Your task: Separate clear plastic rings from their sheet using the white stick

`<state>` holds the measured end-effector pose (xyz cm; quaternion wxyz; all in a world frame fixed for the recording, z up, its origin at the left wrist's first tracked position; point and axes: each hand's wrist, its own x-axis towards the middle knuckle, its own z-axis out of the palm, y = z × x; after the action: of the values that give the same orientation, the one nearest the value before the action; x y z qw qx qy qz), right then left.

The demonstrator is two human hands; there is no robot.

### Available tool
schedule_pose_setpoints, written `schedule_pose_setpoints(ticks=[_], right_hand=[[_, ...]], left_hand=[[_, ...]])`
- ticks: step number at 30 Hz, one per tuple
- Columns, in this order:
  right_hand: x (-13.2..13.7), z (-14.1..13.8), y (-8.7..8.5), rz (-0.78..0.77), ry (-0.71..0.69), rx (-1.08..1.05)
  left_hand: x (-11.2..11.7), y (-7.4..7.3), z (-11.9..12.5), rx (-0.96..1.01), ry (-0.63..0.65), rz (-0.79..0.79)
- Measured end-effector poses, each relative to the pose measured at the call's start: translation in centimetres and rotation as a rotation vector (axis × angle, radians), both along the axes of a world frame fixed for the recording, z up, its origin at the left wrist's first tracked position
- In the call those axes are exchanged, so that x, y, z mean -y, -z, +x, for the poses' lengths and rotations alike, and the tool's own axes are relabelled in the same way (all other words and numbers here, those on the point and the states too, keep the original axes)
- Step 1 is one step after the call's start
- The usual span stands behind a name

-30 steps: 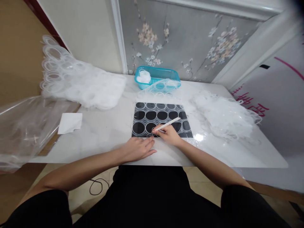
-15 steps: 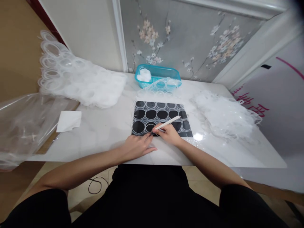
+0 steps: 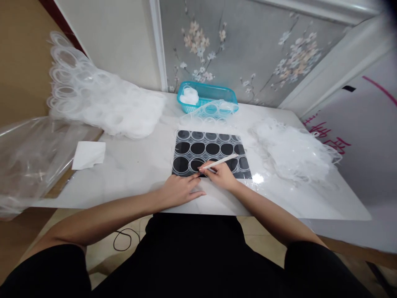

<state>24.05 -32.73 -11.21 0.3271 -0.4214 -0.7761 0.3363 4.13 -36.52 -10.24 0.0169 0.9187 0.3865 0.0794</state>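
On the table lies a black mat [image 3: 212, 148] under a clear sheet marked with rows of white-edged ovals. My right hand [image 3: 221, 175] grips a slim white pen-like tool [image 3: 225, 159], whose upper end leans to the right. Its working tip is hidden by my fingers over the front row of ovals. My left hand [image 3: 182, 190] rests flat, fingers stretched toward the mat's front edge and thumb apart. Its fingertips lie close by the right fingers; whether they touch cannot be made out.
A blue plastic basket [image 3: 207, 87] holding white pieces stands behind the mat, with a cut-out sheet [image 3: 211, 111] over its front. A stack of ring-patterned sheets [image 3: 105, 105] lies left, tangled clear scraps [image 3: 291, 151] right. White paper [image 3: 89, 155] and clear plastic film [image 3: 34, 157] are far left.
The white tool has tipped slightly lower at its upper end. Both hands stay almost in place, and the whole view has shifted a little.
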Motion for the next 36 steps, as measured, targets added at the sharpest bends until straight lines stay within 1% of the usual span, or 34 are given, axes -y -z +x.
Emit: schedule_pose_setpoints(ticks=[3,6,9,13,15,16,17,18,21,22,23,24,25,27,29,31,32,34,36], right_hand=[[0.1,0.2,0.0,0.067,-0.052,0.058],[0.1,0.8,0.0,0.175,-0.155,0.160],[0.1,1.5,0.0,0.287,-0.261,0.281],[-0.2,1.6,-0.3,0.320,-0.325,0.329],[-1.5,1.5,-0.8,0.325,-0.329,0.334],[-2.6,1.6,-1.2,0.340,-0.277,0.312],[-4.0,1.6,-1.8,0.363,-0.180,0.272],[-5.5,1.8,-2.4,0.390,-0.052,0.218],[-9.4,2.4,-4.7,0.488,0.452,-0.019],[-10.0,2.7,-5.2,0.500,0.567,-0.090],[-10.1,2.9,-5.4,0.489,0.622,-0.130],[-9.7,3.2,-5.3,0.456,0.628,-0.136],[-8.7,3.4,-5.0,0.403,0.582,-0.108],[-5.6,3.8,-3.5,0.257,0.390,0.025],[-2.1,4.0,-1.9,0.116,0.286,0.055],[0.7,4.0,-0.7,0.023,0.253,0.061],[1.6,4.0,-0.3,-0.007,0.251,0.058],[2.5,3.9,0.0,-0.032,0.257,0.046],[2.6,3.9,0.1,-0.037,0.264,0.039]], left_hand=[[-0.3,-0.2,0.0,0.065,-0.048,-0.109],[-0.8,-0.4,-0.3,0.127,-0.092,-0.231],[-1.4,-0.4,-0.5,0.169,-0.125,-0.320],[-1.8,-0.7,-0.8,0.230,-0.147,-0.390],[-1.9,-1.0,-0.8,0.247,-0.140,-0.403],[-1.9,-1.2,-0.8,0.253,-0.135,-0.409],[-1.9,-1.4,-0.8,0.260,-0.130,-0.414],[-1.9,-1.5,-0.9,0.268,-0.125,-0.419],[-1.8,-1.7,-1.1,0.300,-0.107,-0.438],[-1.8,-1.6,-1.2,0.307,-0.097,-0.442],[-1.7,-1.5,-1.4,0.308,-0.084,-0.440],[-1.7,-1.4,-1.5,0.304,-0.073,-0.426],[-1.6,-1.3,-1.5,0.295,-0.061,-0.399],[-1.4,-1.2,-1.5,0.263,-0.027,-0.310],[-1.3,-1.2,-1.1,0.215,0.025,-0.213],[-1.4,-1.4,-0.4,0.141,0.089,-0.141],[-1.5,-1.5,0.0,0.098,0.120,-0.115],[-1.7,-1.6,1.1,0.014,0.174,-0.075],[-2.0,-1.5,2.0,-0.046,0.205,-0.047]])
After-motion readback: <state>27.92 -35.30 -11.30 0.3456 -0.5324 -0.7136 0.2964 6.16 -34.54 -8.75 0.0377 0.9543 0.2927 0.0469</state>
